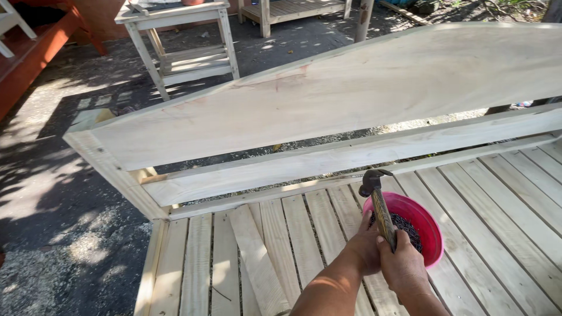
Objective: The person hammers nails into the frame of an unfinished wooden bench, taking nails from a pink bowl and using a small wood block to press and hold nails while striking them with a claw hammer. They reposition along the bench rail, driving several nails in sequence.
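My right hand (pixel 404 266) is shut on the wooden handle of a claw hammer (pixel 381 210), held upright with its dark head near the lower rail. My left hand (pixel 364 246) lies just left of it, its fingers at the near rim of a pink plastic bowl (pixel 432 225) full of small dark nails (pixel 411 229). Those fingers are partly hidden, so I cannot tell whether they hold anything. The bowl sits on the pale wooden slats (pixel 503 199) of a bed-like frame, in front of its wide curved headboard (pixel 351 93).
One loose slat (pixel 257 257) lies at a slant across the others. Beyond the headboard, an unpainted wooden side table (pixel 175 41) stands on dark, dusty ground. Red-painted furniture (pixel 35 52) sits at the far left, and another wooden piece (pixel 293 9) at the top.
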The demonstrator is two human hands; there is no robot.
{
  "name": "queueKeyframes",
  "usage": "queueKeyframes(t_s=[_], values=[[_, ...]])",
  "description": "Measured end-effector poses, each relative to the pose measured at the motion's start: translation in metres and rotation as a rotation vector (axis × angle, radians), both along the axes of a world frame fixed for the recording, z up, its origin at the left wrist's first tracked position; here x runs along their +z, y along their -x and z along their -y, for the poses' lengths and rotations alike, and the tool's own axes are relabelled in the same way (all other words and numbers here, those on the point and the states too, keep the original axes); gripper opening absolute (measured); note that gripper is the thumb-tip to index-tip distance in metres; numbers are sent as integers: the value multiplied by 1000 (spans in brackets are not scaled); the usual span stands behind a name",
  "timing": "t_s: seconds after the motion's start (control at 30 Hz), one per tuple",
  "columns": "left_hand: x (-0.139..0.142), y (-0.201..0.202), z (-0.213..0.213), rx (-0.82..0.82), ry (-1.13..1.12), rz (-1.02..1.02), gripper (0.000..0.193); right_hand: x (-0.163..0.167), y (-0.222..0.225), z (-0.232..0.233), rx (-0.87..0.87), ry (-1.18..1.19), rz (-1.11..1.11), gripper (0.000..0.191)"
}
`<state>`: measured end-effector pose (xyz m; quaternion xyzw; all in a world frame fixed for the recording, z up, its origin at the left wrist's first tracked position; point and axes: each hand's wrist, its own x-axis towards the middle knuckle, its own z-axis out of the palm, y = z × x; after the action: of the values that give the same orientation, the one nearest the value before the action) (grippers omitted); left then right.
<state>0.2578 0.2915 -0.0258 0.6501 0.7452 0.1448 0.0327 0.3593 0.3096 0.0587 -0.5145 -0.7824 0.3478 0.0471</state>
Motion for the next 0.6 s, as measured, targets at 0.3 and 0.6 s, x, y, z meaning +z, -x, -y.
queueKeyframes(t_s=[0.3, 0.6], values=[[13, 42, 128, 628, 32, 110, 81, -10, 28, 56, 89, 30, -86, 50], [41, 79, 224, 1333, 466, 636, 90, -24, 74, 128, 307, 16, -57, 46]])
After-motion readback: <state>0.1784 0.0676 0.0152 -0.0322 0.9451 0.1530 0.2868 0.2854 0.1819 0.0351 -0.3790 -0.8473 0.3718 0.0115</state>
